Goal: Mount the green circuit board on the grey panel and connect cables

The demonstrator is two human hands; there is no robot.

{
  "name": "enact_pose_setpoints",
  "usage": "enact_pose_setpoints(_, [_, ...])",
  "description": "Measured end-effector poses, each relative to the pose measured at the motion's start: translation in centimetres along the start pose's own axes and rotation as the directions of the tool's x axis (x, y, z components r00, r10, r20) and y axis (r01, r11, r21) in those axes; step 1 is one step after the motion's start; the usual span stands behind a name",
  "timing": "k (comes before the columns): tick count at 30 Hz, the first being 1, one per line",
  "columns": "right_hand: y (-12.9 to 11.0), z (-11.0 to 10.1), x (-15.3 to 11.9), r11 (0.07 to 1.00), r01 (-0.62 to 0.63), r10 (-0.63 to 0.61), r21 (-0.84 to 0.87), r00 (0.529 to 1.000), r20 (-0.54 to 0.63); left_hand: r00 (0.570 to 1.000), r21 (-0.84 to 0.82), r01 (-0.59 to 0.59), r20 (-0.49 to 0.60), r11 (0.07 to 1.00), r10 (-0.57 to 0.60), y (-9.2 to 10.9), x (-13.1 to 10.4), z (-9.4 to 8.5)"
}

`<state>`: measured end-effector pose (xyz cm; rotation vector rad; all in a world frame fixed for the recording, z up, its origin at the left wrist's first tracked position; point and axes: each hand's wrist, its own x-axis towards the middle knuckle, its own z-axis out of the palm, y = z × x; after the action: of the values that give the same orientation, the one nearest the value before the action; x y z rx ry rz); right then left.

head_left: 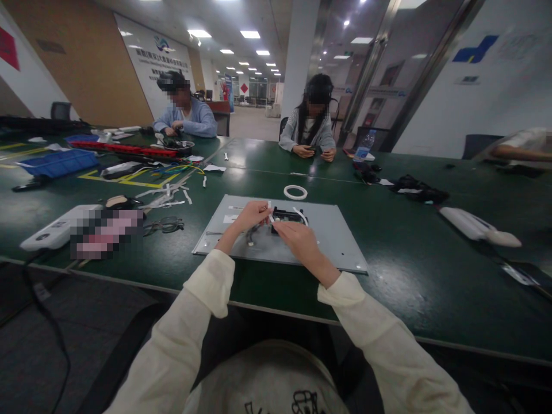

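Note:
In front of me a grey flat panel (340,236) lies on the green table, with a black component (290,214) and several short wires (252,234) at its middle. My left hand (252,217) is closed in a pinch over the panel, at a small strip of white tape (270,211). From the other side my right hand (299,240) meets the strip's lower end with its fingers pressed together; its fingertips are partly hidden. A second white strip (301,215) curves over the black component. A roll of white tape (295,192) lies just behind the panel.
To the left lie eyeglasses (164,225), a white power strip (60,227), loose white strips (166,197) and a blue tray (60,162). A white device (476,225) and black straps (414,188) lie to the right. Two people (183,112) sit across the table; another person's arm (524,150) shows at far right.

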<state>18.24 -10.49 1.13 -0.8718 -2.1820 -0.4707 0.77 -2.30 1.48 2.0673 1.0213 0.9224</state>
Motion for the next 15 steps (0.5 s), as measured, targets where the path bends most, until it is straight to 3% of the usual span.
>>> enact_pose_setpoints(4, [0.62,-0.48,0.07,0.999,0.009,-0.014,-0.039,0.993,-0.113,0.998,-0.045,0.01,0.06,0.999,-0.008,0.3,-0.06,0.06])
enact_pose_setpoints(7, [0.85,-0.7,0.16,1.0,0.009,-0.013,-0.027,0.99,-0.142,0.999,-0.056,0.017,0.042,0.998,-0.014,0.31,-0.03,-0.03])
enact_pose_setpoints(15, [0.62,-0.48,0.18,0.998,0.05,-0.046,0.046,0.996,-0.077,0.996,0.172,0.0,-0.084,0.985,0.014,-0.05,-0.05,-0.45])
